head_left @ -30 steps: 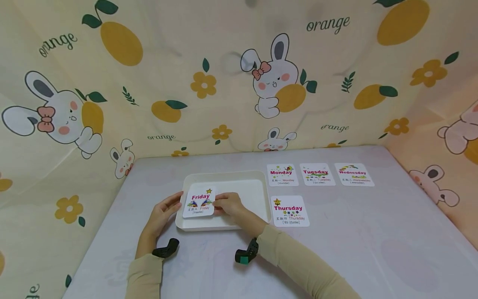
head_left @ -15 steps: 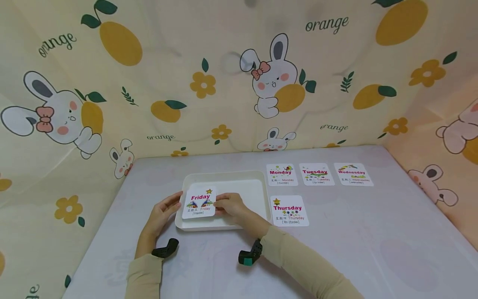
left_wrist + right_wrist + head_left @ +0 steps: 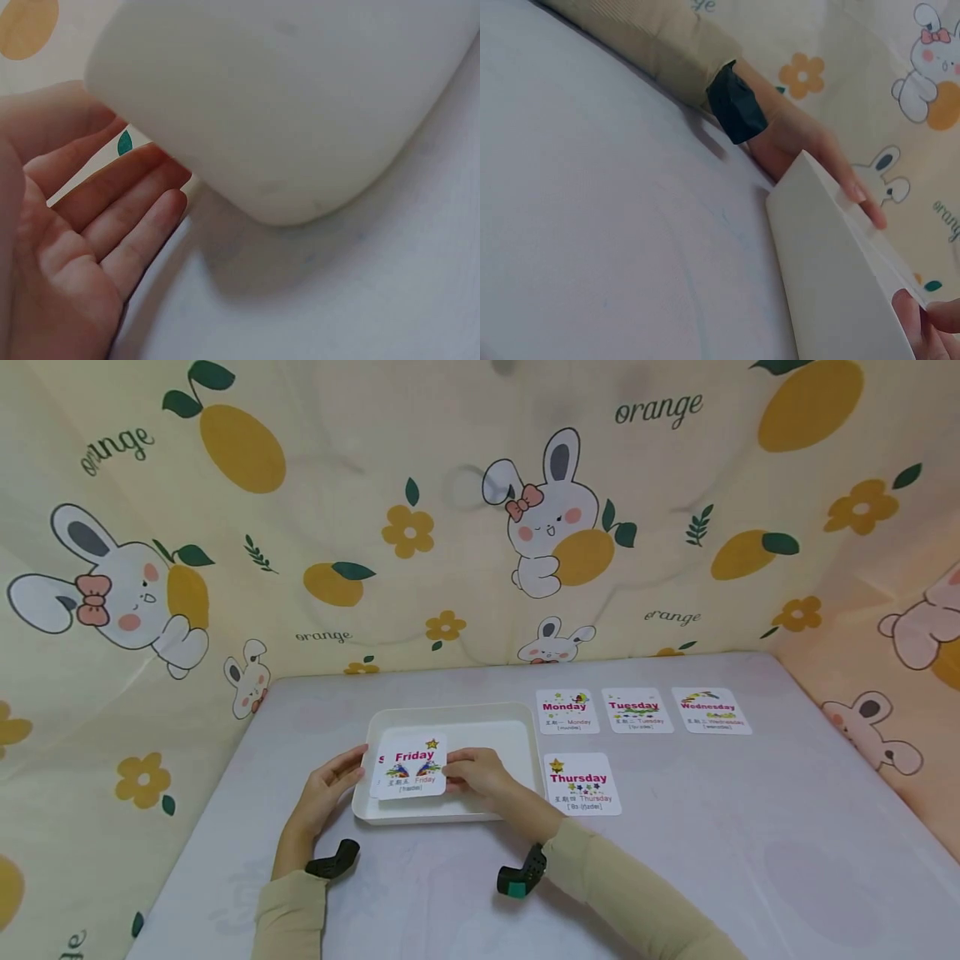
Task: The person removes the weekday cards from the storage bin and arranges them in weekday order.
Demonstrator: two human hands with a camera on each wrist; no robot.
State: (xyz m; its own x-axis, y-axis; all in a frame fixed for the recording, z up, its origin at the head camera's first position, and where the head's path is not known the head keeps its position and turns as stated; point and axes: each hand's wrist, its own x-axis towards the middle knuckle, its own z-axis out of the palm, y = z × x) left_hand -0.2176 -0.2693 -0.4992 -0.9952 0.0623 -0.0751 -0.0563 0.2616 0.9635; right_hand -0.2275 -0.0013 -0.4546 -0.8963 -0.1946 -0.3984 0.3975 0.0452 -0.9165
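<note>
My right hand pinches the right edge of a white Friday card, held over the left part of a white tray. Beneath its left side peeks another card, with only a red S and its edge showing. In the right wrist view, thumb and fingers meet at the card's edge beyond the tray wall. My left hand rests at the tray's left edge with its fingers fairly straight. The left wrist view shows those fingers reaching to the tray's outer wall, fingertips partly hidden.
Monday, Tuesday and Wednesday cards lie in a row right of the tray. The Thursday card lies below Monday. Behind the table hangs a printed cloth.
The right hand has shifted to the right with the Friday card, uncovering the left strip of the card beneath. The left hand and the tray stay in place.
</note>
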